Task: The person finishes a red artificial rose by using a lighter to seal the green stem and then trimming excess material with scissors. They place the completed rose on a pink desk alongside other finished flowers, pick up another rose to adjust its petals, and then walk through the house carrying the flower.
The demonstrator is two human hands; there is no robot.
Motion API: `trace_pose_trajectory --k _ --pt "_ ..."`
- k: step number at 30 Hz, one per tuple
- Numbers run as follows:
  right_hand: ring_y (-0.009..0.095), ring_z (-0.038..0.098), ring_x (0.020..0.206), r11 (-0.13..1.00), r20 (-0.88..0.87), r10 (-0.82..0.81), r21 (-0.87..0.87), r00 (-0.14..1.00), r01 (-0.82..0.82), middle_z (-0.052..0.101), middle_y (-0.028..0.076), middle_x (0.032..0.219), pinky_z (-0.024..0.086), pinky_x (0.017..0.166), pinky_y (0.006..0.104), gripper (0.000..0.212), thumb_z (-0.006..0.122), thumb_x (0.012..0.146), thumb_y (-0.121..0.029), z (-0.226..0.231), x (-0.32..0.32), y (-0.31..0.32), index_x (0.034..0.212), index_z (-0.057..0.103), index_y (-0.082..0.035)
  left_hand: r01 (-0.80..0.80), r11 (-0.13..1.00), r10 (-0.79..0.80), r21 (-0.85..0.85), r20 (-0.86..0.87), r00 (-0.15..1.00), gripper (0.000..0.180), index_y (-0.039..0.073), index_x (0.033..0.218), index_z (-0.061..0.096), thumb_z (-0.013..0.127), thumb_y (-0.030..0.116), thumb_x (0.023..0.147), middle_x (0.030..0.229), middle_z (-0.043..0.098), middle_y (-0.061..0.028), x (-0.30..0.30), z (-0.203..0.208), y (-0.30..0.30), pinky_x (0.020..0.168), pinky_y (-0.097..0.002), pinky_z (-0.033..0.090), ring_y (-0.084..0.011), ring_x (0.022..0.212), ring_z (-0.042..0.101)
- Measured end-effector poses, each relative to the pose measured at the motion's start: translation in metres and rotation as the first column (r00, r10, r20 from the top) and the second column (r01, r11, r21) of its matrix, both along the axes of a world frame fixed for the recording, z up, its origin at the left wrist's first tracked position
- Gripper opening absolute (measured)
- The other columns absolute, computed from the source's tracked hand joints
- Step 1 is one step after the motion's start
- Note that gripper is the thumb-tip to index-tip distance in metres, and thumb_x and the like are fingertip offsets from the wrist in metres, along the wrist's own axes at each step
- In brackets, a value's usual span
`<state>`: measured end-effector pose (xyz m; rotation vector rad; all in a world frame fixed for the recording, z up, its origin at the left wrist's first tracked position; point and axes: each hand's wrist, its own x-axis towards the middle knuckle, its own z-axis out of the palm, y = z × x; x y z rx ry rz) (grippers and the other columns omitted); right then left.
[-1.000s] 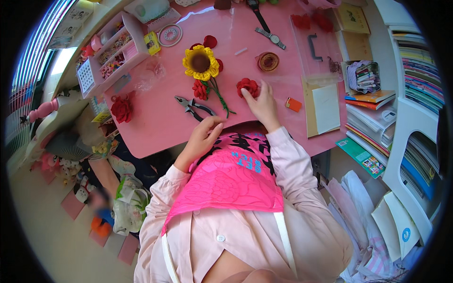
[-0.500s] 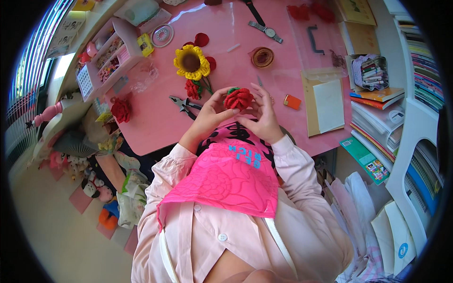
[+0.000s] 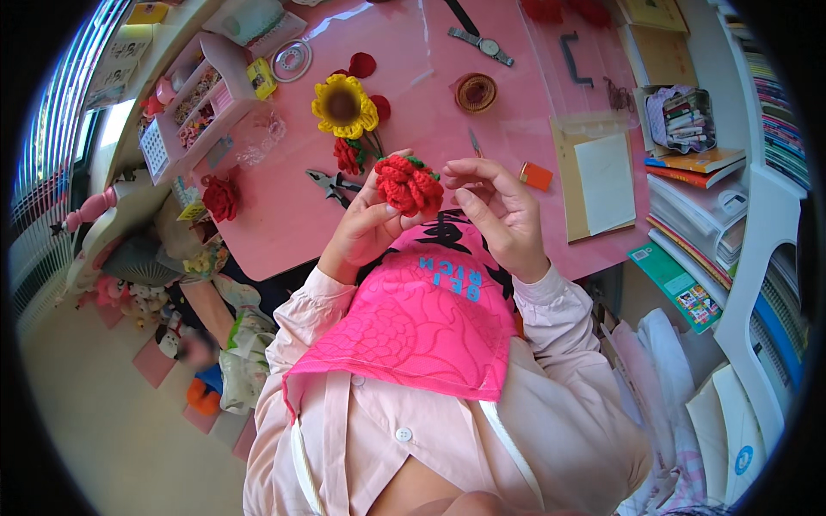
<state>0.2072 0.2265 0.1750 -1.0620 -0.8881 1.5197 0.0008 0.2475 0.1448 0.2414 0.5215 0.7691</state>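
A red crocheted rose [image 3: 409, 186] with green at its edge is held by my left hand [image 3: 361, 228], fingers and thumb around its side. My right hand [image 3: 509, 213] is just to the right of the flower, apart from it, fingers curved and spread with nothing visible in them. Beyond the left hand lie pliers [image 3: 327, 184] with their jaws apart, partly covered by that hand. A yellow crocheted sunflower [image 3: 368, 110] with a brown centre and a smaller red crocheted flower [image 3: 349, 156] lie behind the rose on the pink table [image 3: 275, 232].
Another red crocheted rose [image 3: 220, 198] sits by the table's left edge. A ribbon roll [image 3: 476, 93], wristwatch [image 3: 487, 46], small orange rectangular item [image 3: 536, 176] and white paper [image 3: 605, 182] lie across the table. A pink organizer [image 3: 215, 90] stands left; stacked books [image 3: 695, 163] rise right.
My right hand has come off the rose and drawn back to the right. The left hand now holds the rose alone, tilted and slightly farther left.
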Motion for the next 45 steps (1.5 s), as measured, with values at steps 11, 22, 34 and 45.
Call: trace_pose_trajectory --k 11,22,34,45 --pt "0.02 0.066 0.086 0.898 0.422 -0.015 0.405 0.907 -0.173 0.064 0.01 0.099 0.055 0.073 0.028 0.029 0.069 0.077 0.008 0.022 0.011 0.012 0.104 0.066 -0.002 0.045 0.984 -0.046 0.174 0.006 0.999 0.072 0.014 0.147 0.022 0.052 -0.002 0.084 0.136 0.045 -0.0184 0.007 0.013 0.002 0.106 -0.0453 0.038 -0.0302 0.129 0.045" --pt "0.018 0.067 0.078 0.953 0.327 -0.043 0.296 0.944 -0.059 0.066 0.011 0.09 0.054 0.069 0.0285 0.019 0.072 0.075 0.003 0.034 0.004 0.014 0.093 0.063 0.0 0.041 0.978 -0.059 0.206 0.084 0.995 0.06 0.017 0.139 0.032 0.052 -0.003 0.086 0.135 0.045 -0.0219 0.01 0.018 0.014 0.104 -0.048 0.039 -0.0339 0.128 0.045" --pt "0.02 0.067 0.077 0.946 0.355 -0.094 0.323 0.93 -0.028 0.065 0.01 0.086 0.054 0.069 0.0293 0.022 0.072 0.073 0.002 0.044 -0.003 0.019 0.093 0.063 0.0 0.031 0.967 -0.063 0.252 0.12 0.991 0.057 0.017 0.136 0.034 0.057 -0.001 0.086 0.136 0.043 -0.0226 0.005 0.017 0.021 0.101 -0.0466 0.044 -0.0346 0.124 0.048" --pt "0.024 0.066 0.078 0.86 0.492 -0.241 0.508 0.837 -0.051 0.065 0.012 0.085 0.053 0.07 0.0312 0.025 0.071 0.068 0.009 0.046 -0.009 0.021 0.09 0.063 -0.001 0.006 0.961 -0.041 0.278 0.121 0.992 0.052 0.017 0.133 0.036 0.057 0.004 0.088 0.131 0.045 -0.0229 0.003 0.021 0.023 0.102 -0.0443 0.042 -0.0329 0.122 0.049"
